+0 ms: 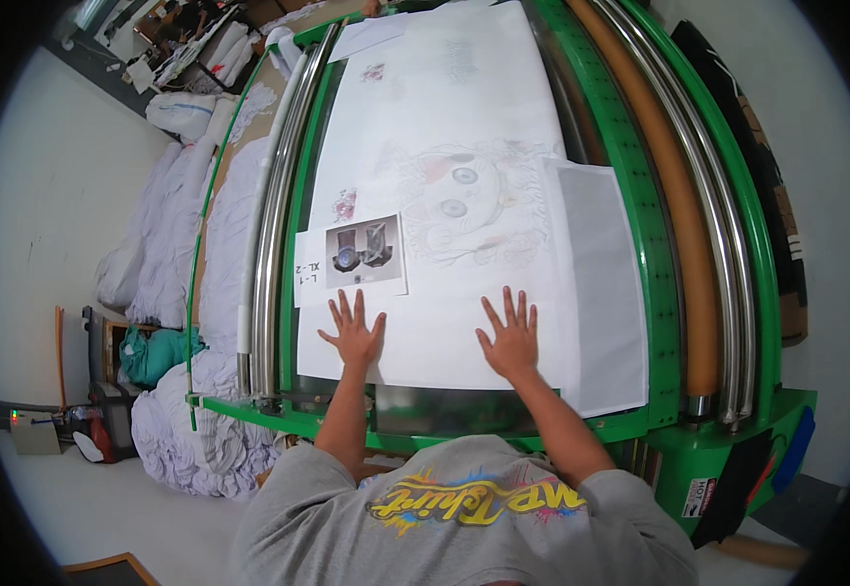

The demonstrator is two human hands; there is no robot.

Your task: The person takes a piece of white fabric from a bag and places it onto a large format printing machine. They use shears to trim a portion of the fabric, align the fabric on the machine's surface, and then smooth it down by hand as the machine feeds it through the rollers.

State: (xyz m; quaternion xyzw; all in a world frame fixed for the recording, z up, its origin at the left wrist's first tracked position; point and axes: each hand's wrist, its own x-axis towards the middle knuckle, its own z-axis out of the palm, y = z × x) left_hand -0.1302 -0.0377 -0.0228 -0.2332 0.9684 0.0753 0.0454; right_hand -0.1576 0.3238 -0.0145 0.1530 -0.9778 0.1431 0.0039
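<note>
My left hand (355, 337) lies flat with spread fingers on a large white sheet (435, 337), just below a small printed picture (364, 256) of two dark objects. My right hand (511, 344) rests palm down farther right on the same sheet, its fingers apart too. Neither holds anything. A faint drawing of a big-eyed furry character (474, 200) shows on the sheet beyond my hands, with small red prints (345, 205) to its left. A white-bordered grey sheet (601, 283) lies along the right side.
Beneath the sheets is a green-framed roller machine (655, 293), with metal rollers on both sides and a brown roller (696, 293) at right. Heaps of white fabric (200, 430) stand at left beside a teal bundle (156, 354). Part of another person's hand (373, 8) appears at the far edge.
</note>
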